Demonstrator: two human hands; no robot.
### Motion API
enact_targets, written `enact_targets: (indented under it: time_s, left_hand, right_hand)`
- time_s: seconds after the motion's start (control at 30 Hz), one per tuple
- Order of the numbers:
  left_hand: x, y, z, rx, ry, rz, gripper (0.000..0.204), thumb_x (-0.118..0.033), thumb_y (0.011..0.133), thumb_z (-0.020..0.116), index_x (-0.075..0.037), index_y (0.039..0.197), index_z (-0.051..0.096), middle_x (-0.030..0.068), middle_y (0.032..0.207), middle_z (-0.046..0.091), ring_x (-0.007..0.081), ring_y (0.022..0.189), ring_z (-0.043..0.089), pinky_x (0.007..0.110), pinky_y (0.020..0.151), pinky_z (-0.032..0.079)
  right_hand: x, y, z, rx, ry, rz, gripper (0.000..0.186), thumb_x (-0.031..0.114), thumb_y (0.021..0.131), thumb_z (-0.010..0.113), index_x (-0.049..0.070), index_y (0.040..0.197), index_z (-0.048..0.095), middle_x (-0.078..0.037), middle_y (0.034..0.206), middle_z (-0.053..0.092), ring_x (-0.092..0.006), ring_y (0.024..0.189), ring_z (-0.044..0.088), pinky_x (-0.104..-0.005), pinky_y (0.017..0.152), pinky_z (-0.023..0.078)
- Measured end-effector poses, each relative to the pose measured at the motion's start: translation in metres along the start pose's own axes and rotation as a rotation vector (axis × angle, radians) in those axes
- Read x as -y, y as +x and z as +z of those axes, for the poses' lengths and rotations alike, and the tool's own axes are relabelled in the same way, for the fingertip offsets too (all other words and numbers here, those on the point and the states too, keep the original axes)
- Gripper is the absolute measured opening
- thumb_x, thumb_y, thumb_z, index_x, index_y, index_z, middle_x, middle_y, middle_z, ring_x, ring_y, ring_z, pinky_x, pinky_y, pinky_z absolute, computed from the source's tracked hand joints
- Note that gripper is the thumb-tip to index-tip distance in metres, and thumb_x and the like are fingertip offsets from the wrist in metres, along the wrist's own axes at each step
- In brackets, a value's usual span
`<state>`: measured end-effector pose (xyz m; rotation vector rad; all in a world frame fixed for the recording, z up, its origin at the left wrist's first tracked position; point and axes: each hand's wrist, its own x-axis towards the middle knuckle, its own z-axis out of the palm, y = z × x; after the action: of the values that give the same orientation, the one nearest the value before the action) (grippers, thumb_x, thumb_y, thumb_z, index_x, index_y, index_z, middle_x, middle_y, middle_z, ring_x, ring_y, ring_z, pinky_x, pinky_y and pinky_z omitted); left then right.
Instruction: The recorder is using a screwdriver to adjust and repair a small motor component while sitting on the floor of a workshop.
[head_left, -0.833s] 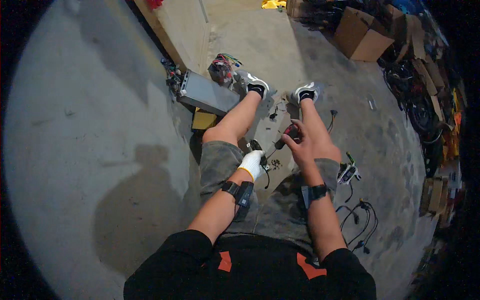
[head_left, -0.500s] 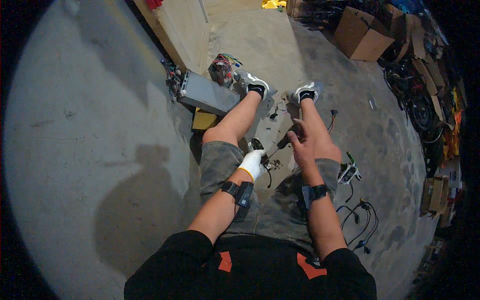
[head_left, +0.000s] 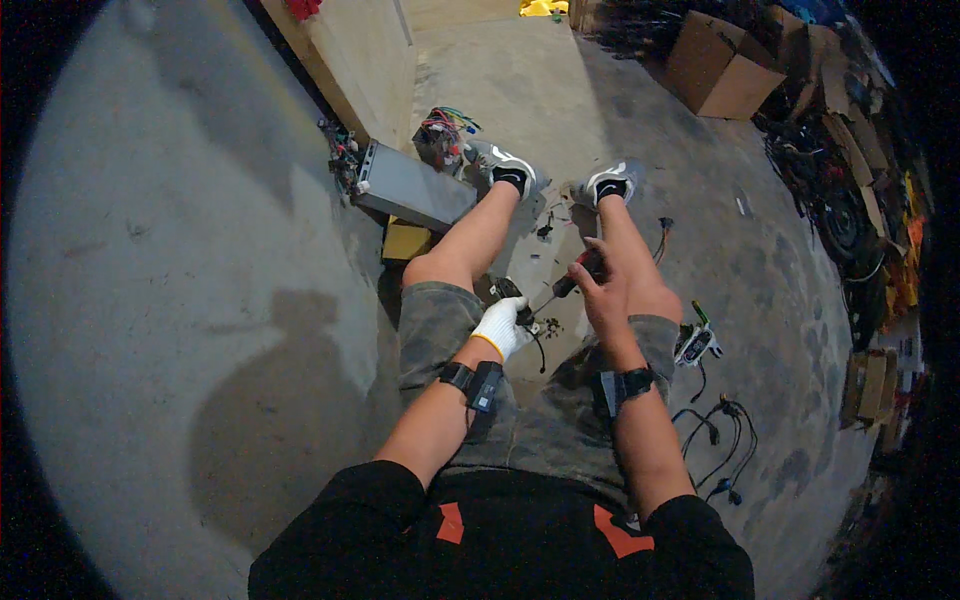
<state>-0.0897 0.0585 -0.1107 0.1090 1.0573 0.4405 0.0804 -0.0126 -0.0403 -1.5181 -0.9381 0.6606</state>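
I sit on a concrete floor with my legs stretched out. My left hand (head_left: 503,326), in a white glove, grips a small dark part (head_left: 512,294) with a black wire hanging from it, held between my thighs. My bare right hand (head_left: 606,291) is closed on a screwdriver (head_left: 572,284) with a red and black handle. Its shaft slants down and left, and the tip meets the small part by my left hand.
A grey metal box (head_left: 412,188) with wire bundles lies by my left foot, a yellow block (head_left: 405,240) beside it. Loose cables (head_left: 715,440) and a small white device (head_left: 694,343) lie to my right. A cardboard box (head_left: 722,70) and piled scrap stand far right.
My right hand has closed around the screwdriver and dropped toward my left hand, bringing the tip down onto the small part. My left hand has stayed in place.
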Motion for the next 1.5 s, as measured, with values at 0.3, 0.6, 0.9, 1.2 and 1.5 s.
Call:
enact_targets:
  time_s: [0.3, 0.6, 0.9, 1.2, 1.5]
  left_hand:
    - [0.002, 0.009, -0.006, -0.011, 0.05, 0.027, 0.017, -0.012, 0.095, 0.057, -0.009, 0.111, 0.054, 0.0127, 0.101, 0.056, 0.0317, 0.092, 0.053, 0.061, 0.082, 0.05]
    - [-0.002, -0.001, 0.002, -0.04, 0.026, 0.007, 0.012, -0.012, 0.094, 0.057, -0.008, 0.105, 0.056, 0.0127, 0.099, 0.056, 0.0297, 0.089, 0.053, 0.057, 0.082, 0.049]
    - [-0.002, 0.0, -0.002, -0.041, 0.083, 0.012, 0.018, -0.012, 0.094, 0.057, -0.009, 0.112, 0.054, 0.0106, 0.101, 0.058, 0.0297, 0.093, 0.054, 0.052, 0.078, 0.049]
    - [-0.003, 0.007, -0.008, -0.016, 0.023, 0.002, 0.019, -0.012, 0.095, 0.057, -0.008, 0.113, 0.053, 0.0121, 0.106, 0.057, 0.0319, 0.096, 0.053, 0.057, 0.083, 0.048]
    - [-0.005, 0.0, -0.001, -0.042, 0.038, -0.013, 0.017, -0.012, 0.095, 0.057, -0.01, 0.111, 0.053, 0.0103, 0.103, 0.058, 0.0295, 0.091, 0.054, 0.052, 0.078, 0.048]
  right_hand:
    - [-0.001, -0.002, 0.0, 0.011, -0.001, -0.033, 0.048, 0.016, 0.094, 0.064, 0.004, 0.138, 0.05, -0.011, 0.116, 0.061, -0.0193, 0.101, 0.062, -0.0305, 0.09, 0.05]
    - [-0.01, 0.0, 0.013, -0.111, 0.082, -0.191, 0.045, 0.017, 0.095, 0.062, 0.004, 0.137, 0.051, -0.013, 0.119, 0.06, -0.0215, 0.104, 0.062, -0.032, 0.089, 0.05]
    - [0.0, -0.003, 0.013, -0.096, -0.059, -0.208, 0.045, 0.012, 0.095, 0.062, 0.005, 0.137, 0.05, -0.009, 0.127, 0.055, -0.0199, 0.1, 0.061, -0.0309, 0.088, 0.05]
    - [0.0, -0.003, 0.006, -0.026, -0.076, 0.019, 0.047, 0.012, 0.095, 0.061, 0.002, 0.139, 0.048, -0.011, 0.127, 0.057, -0.0191, 0.113, 0.057, -0.0331, 0.096, 0.047]
    - [0.005, -0.006, 0.009, -0.023, 0.019, -0.04, 0.046, 0.013, 0.096, 0.058, 0.001, 0.139, 0.047, -0.012, 0.121, 0.057, -0.02, 0.112, 0.055, -0.0327, 0.097, 0.044]
